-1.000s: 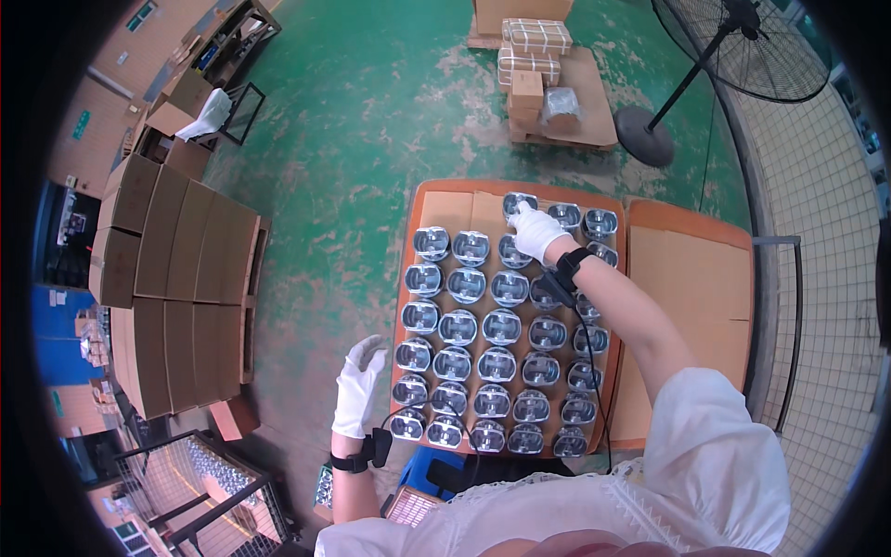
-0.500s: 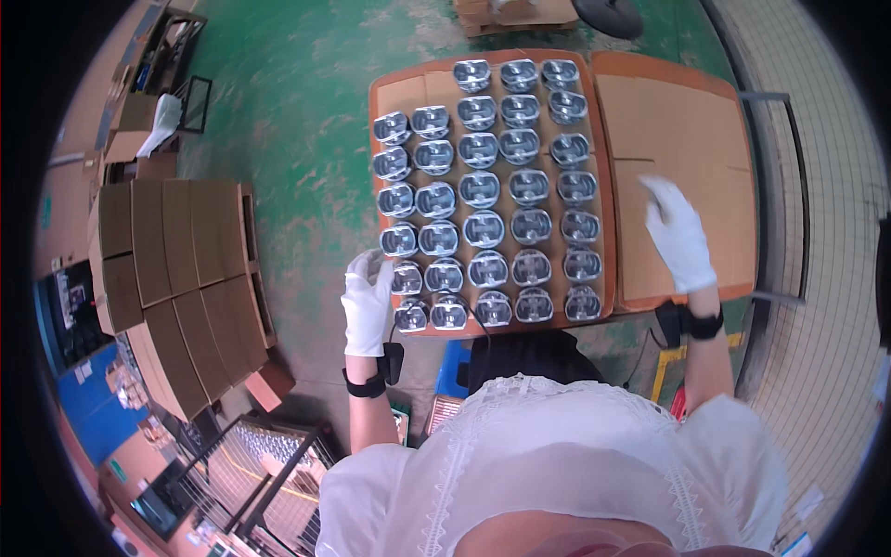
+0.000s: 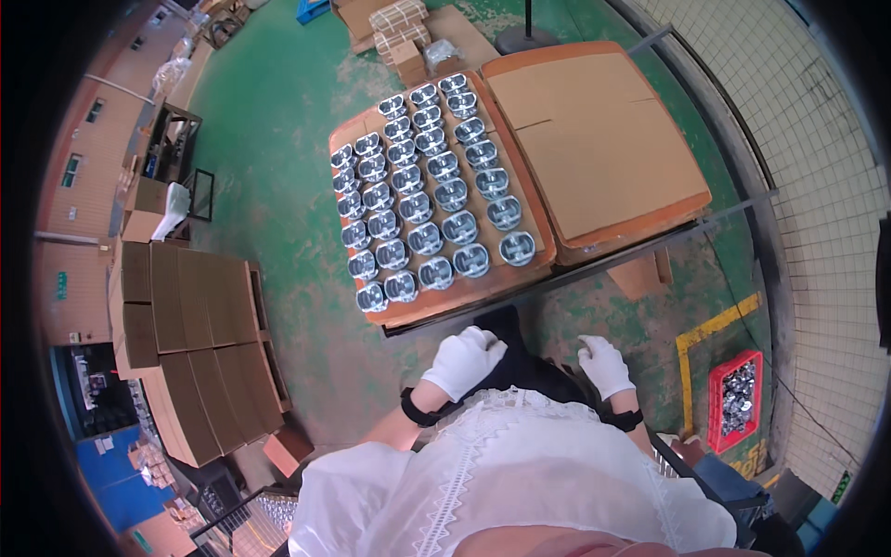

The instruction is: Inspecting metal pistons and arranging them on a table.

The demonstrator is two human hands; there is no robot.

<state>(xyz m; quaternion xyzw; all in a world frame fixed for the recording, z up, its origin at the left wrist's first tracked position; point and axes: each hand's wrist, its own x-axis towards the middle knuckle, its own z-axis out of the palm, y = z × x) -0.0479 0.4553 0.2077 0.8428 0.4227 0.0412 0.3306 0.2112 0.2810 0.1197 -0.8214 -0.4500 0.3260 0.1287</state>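
Observation:
My left hand [image 3: 467, 362], in a white glove, hangs in front of my body, just short of the near edge of the cardboard-topped stand [image 3: 436, 304]. Its fingers are curled in and nothing shows in them. My right hand [image 3: 605, 365], gloved too, is low in front of me, with its fingers loosely bent, the thumb apart, and no object in it. Ahead of both hands, shiny metal pistons [image 3: 425, 239] stand in rows on the stand. Neither hand touches them.
A second cardboard-topped stand [image 3: 603, 139] adjoins on the right. Stacked cartons [image 3: 200, 343] stand on a pallet at left. A red crate [image 3: 736, 402] of metal parts sits on the floor at right, near a mesh fence [image 3: 798, 121]. More boxes [image 3: 408, 60] lie beyond the stands.
Both hands have drawn back from the stands towards my body. The left was beside the near-left pistons, the right over the second stand. The view has turned, and the pistons appear farther off.

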